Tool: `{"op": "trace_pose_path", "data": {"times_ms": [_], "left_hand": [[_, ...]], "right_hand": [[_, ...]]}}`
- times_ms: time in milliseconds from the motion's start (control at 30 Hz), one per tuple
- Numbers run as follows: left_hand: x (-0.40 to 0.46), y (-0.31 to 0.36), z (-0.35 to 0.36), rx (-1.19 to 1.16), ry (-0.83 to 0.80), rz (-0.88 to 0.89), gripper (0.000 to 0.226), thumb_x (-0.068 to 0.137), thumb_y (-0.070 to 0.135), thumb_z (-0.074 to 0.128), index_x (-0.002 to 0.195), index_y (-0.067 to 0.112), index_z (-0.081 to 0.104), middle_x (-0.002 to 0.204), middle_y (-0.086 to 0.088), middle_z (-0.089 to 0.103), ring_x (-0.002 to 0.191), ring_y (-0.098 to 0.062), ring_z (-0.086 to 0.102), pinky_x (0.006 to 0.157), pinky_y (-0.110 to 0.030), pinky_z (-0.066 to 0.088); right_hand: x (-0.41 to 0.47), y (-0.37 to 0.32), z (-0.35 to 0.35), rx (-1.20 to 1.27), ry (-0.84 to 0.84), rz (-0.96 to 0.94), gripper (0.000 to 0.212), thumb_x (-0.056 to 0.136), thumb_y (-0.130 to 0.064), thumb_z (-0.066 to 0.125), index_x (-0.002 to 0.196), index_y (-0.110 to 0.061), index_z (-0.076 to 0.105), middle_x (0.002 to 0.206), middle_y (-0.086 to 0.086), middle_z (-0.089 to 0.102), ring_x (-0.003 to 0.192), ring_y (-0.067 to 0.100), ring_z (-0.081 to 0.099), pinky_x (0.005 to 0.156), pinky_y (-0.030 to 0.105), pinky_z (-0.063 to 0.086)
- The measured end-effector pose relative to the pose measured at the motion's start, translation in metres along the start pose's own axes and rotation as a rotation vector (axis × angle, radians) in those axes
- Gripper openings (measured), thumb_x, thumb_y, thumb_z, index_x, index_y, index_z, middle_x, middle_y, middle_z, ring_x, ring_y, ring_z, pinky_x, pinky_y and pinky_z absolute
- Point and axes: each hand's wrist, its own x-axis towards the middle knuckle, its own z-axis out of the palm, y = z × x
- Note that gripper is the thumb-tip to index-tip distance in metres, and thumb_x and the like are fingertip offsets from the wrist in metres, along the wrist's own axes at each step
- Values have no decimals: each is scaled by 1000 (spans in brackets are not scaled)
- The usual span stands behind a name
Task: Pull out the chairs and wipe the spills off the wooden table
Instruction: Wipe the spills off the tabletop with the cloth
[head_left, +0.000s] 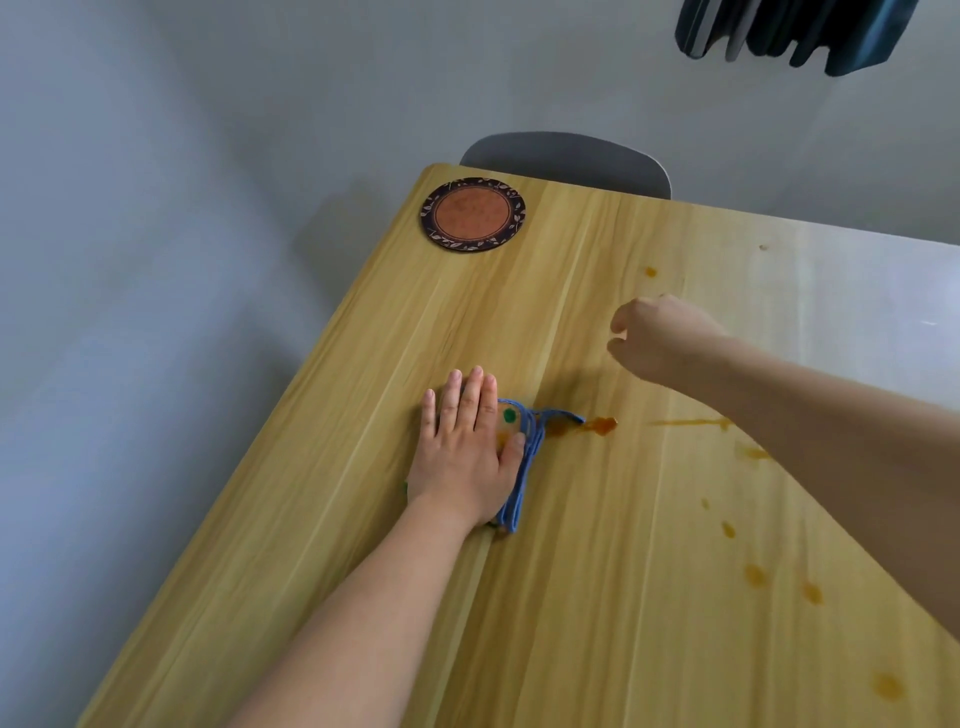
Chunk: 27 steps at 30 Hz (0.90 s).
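My left hand (462, 447) lies flat, fingers straight, pressing a folded cloth with blue edging (522, 467) onto the wooden table (363, 519). Right beside the cloth's far corner sits an orange-brown spill (602, 425). A thin smear (685, 422) and several smaller orange drops (756, 576) run to the right and toward the near edge. My right hand (657, 338) hovers above the table with loosely curled fingers and holds nothing. A grey chair back (566, 158) stands tucked against the table's far end.
A round brown coaster with a leaf-patterned rim (472, 214) lies near the table's far left corner. The grey floor (156, 260) spreads to the left of the table. Dark curtain folds (789, 31) hang at the top right.
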Motion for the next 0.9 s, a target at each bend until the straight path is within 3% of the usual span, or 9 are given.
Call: {"op": "trace_pose_path", "data": {"times_ms": [100, 200, 333, 467, 633, 800, 900], "left_hand": [[19, 6, -3, -3, -9, 2, 71, 96, 57, -1, 149, 15, -24, 161, -2, -26, 146, -20, -29, 121, -47, -13], [33, 9, -7, -6, -4, 7, 71, 98, 56, 3, 151, 15, -21, 162, -2, -24, 147, -19, -28, 121, -47, -13], [51, 14, -9, -4, -5, 2, 72, 97, 56, 3, 153, 15, -19, 162, -2, -23, 147, -20, -27, 121, -47, -13], [67, 18, -12, 4, 0, -9, 73, 97, 56, 2, 153, 15, -19, 162, -2, -23, 147, -20, -28, 120, -46, -14], [88, 24, -15, 7, 4, -14, 72, 98, 56, 3, 153, 15, -19, 162, -2, -24, 147, -19, -28, 119, -45, -17], [109, 29, -18, 16, 7, 1, 72, 98, 56, 3, 153, 15, -19, 162, -2, -24, 147, -20, -28, 120, -46, -17], [121, 32, -20, 31, 8, 10, 72, 98, 56, 3, 153, 14, -20, 162, -3, -24, 147, -20, -28, 120, -46, -16]], "right_hand": [[25, 22, 4, 24, 14, 16, 38, 97, -31, 49, 131, -17, 55, 129, 9, 57, 116, 29, 55, 91, 38, 51], [42, 36, 15, 10, -1, 19, 57, 94, -43, 54, 146, -25, 38, 155, 10, 28, 141, 32, 29, 107, 48, 39], [62, 54, 25, 5, -72, 56, 90, 82, -58, 64, 153, -33, 14, 162, 5, 1, 148, 32, 2, 109, 63, 29], [86, 63, 22, -15, -145, 128, 122, 63, -69, 73, 153, -34, -2, 161, 5, -5, 147, 36, -1, 109, 62, 28], [108, 65, 13, -30, -140, 105, 102, 67, -66, 72, 147, -20, 30, 143, 10, 33, 134, 36, 33, 101, 53, 43], [118, 75, 6, 12, -103, 166, 112, 65, -69, 72, 152, -24, 18, 158, 8, 15, 145, 35, 16, 106, 60, 34], [118, 79, -4, -92, -37, 193, 123, 64, -73, 70, 154, -25, 3, 162, 5, -8, 149, 31, -3, 109, 65, 23]]}}
